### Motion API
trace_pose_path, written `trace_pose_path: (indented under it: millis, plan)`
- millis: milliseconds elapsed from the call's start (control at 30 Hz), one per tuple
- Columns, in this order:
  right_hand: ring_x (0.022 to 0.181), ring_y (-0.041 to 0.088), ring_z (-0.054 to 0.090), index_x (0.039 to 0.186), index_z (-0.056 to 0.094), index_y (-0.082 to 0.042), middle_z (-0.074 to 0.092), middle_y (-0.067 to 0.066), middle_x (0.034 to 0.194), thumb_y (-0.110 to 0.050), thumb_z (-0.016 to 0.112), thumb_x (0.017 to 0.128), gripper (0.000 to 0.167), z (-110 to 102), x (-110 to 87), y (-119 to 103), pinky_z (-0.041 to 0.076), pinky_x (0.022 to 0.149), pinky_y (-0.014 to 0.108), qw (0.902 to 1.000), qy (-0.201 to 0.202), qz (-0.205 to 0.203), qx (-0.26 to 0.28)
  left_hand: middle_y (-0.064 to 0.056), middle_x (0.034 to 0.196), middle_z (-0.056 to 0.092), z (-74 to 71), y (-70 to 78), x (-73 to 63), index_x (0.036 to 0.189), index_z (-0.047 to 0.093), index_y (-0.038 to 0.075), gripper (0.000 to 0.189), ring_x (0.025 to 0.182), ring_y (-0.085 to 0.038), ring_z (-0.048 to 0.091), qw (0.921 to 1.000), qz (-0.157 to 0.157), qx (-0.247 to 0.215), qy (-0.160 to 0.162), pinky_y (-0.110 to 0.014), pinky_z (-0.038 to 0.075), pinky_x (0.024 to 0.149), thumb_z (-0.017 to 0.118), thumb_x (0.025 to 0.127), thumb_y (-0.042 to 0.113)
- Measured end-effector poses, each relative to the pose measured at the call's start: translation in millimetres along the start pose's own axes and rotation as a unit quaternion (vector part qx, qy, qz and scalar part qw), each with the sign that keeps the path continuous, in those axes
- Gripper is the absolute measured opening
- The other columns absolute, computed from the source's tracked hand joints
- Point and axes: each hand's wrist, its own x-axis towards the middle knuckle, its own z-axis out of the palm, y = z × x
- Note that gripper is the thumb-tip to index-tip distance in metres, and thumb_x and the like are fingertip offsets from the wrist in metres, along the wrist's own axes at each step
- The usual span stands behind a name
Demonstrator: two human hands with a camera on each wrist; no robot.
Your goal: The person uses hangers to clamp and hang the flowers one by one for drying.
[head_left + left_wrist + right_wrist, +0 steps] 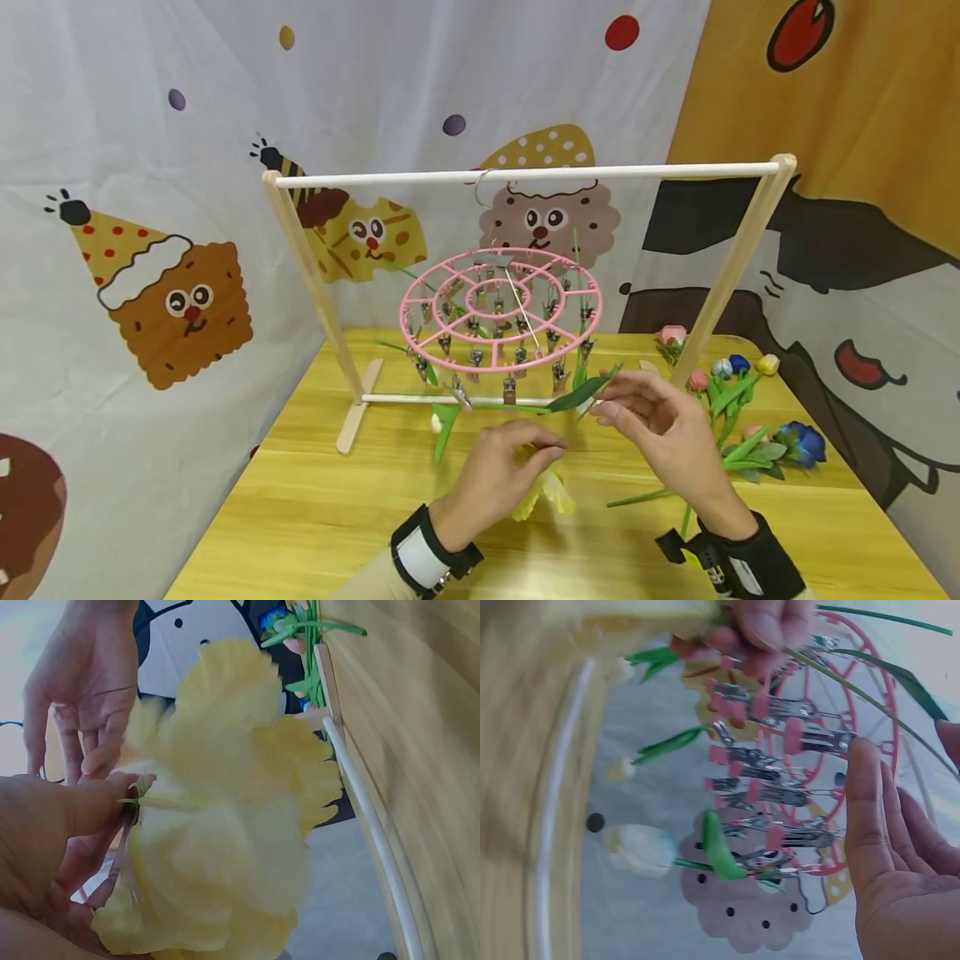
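Note:
My left hand pinches a yellow artificial flower just below its large ruffled bloom. The bloom faces down toward the table, mostly behind that hand in the head view. The flower's thin green stem and dark leaf reach toward my right hand. Its fingers are apart and fairly straight in the right wrist view, with the stem passing between thumb and index finger. Just beyond the hands hangs a round pink clip hanger with many metal clips. A white tulip hangs from it head down.
A wooden stand with a white top rod carries the hanger. Several artificial flowers lie at the table's right, including a blue flower and a pink rose. A printed curtain stands close behind the wooden table.

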Motion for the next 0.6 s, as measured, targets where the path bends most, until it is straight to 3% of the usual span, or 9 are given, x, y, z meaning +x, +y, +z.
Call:
trace_pose_path:
  millis: [33, 67, 167, 267, 300, 333, 467, 600]
  plan:
    - [0.101, 0.01, 0.086, 0.144, 0.069, 0.01, 0.085, 0.002, 0.124, 0.019, 0.066, 0.108, 0.037, -2.0, 2.0, -1.5, 0.071, 0.092, 0.022, 0.9999, 0.009, 0.0, -0.006, 0.004, 0.115, 0.09, -1.3, -0.3, 0.0, 0.118, 0.091, 0.017, 0.012, 0.107, -0.007, 0.082, 1.0, 0.002, 0.005, 0.0, -0.029, 0.07, 0.097, 0.083, 0.11, 0.022]
    - [0.099, 0.01, 0.086, 0.144, 0.07, 0.01, 0.086, 0.001, 0.121, 0.018, 0.066, 0.108, 0.037, -3.6, 4.0, -3.1, 0.065, 0.103, 0.016, 0.9998, 0.016, -0.001, -0.011, 0.005, 0.114, 0.09, -2.6, -0.3, 0.2, 0.118, 0.091, 0.017, 0.012, 0.107, -0.006, 0.082, 1.0, 0.002, 0.006, -0.002, -0.029, 0.07, 0.097, 0.084, 0.11, 0.022]
    - [0.091, 0.011, 0.087, 0.139, 0.075, 0.007, 0.089, -0.002, 0.107, 0.015, 0.071, 0.108, 0.032, -5.9, 10.4, -7.5, 0.065, 0.102, 0.015, 0.9987, 0.038, 0.007, -0.033, 0.007, 0.114, 0.091, -5.8, -0.9, 1.4, 0.118, 0.092, 0.017, 0.013, 0.106, -0.004, 0.082, 0.9996, 0.008, 0.026, -0.006, -0.035, 0.068, 0.109, 0.083, 0.11, 0.023]
    - [0.088, 0.014, 0.088, 0.132, 0.078, 0.008, 0.09, -0.001, 0.1, 0.015, 0.073, 0.107, 0.026, -6.3, 14.2, -10.1, 0.068, 0.099, 0.019, 0.9982, 0.05, 0.013, -0.028, 0.006, 0.116, 0.091, -7.8, -1.1, 1.7, 0.12, 0.091, 0.018, 0.015, 0.11, -0.006, 0.083, 0.999, 0.003, 0.042, -0.011, -0.044, 0.063, 0.122, 0.082, 0.11, 0.026]
    - [0.087, 0.015, 0.089, 0.129, 0.079, 0.009, 0.09, -0.001, 0.1, 0.014, 0.074, 0.107, 0.023, -6.2, 15.1, -10.5, 0.073, 0.089, 0.028, 0.9981, 0.055, 0.018, -0.024, 0.006, 0.118, 0.091, -8.3, -1.2, 1.3, 0.121, 0.091, 0.018, 0.016, 0.113, -0.007, 0.084, 0.9989, -0.002, 0.046, -0.01, -0.047, 0.062, 0.124, 0.082, 0.111, 0.028]
    - [0.086, 0.016, 0.089, 0.126, 0.078, 0.009, 0.09, -0.001, 0.099, 0.014, 0.074, 0.107, 0.021, -6.2, 15.7, -10.6, 0.074, 0.088, 0.03, 0.9979, 0.059, 0.019, -0.018, 0.006, 0.12, 0.091, -8.8, -1.2, 0.7, 0.122, 0.09, 0.018, 0.018, 0.117, -0.01, 0.084, 0.9987, -0.01, 0.049, -0.008, -0.049, 0.062, 0.125, 0.082, 0.111, 0.03]
    - [0.085, 0.02, 0.089, 0.121, 0.077, 0.013, 0.09, 0.005, 0.099, 0.014, 0.073, 0.107, 0.014, -6.8, 17.0, -9.4, 0.074, 0.086, 0.034, 0.9969, 0.076, 0.018, 0.013, 0.004, 0.124, 0.09, -10.4, -2.8, -2.8, 0.124, 0.089, 0.018, 0.023, 0.132, -0.024, 0.081, 0.9977, -0.036, 0.047, 0.033, -0.058, 0.06, 0.125, 0.084, 0.11, 0.036]
    - [0.085, 0.018, 0.089, 0.119, 0.076, 0.014, 0.089, 0.011, 0.099, 0.015, 0.073, 0.108, 0.012, -10.3, 17.9, -7.7, 0.074, 0.084, 0.034, 0.9959, 0.085, 0.014, 0.027, -0.001, 0.128, 0.089, -13.0, -4.4, -6.0, 0.125, 0.087, 0.016, 0.025, 0.132, -0.025, 0.08, 0.9938, -0.039, 0.056, 0.088, -0.057, 0.059, 0.122, 0.087, 0.108, 0.033]
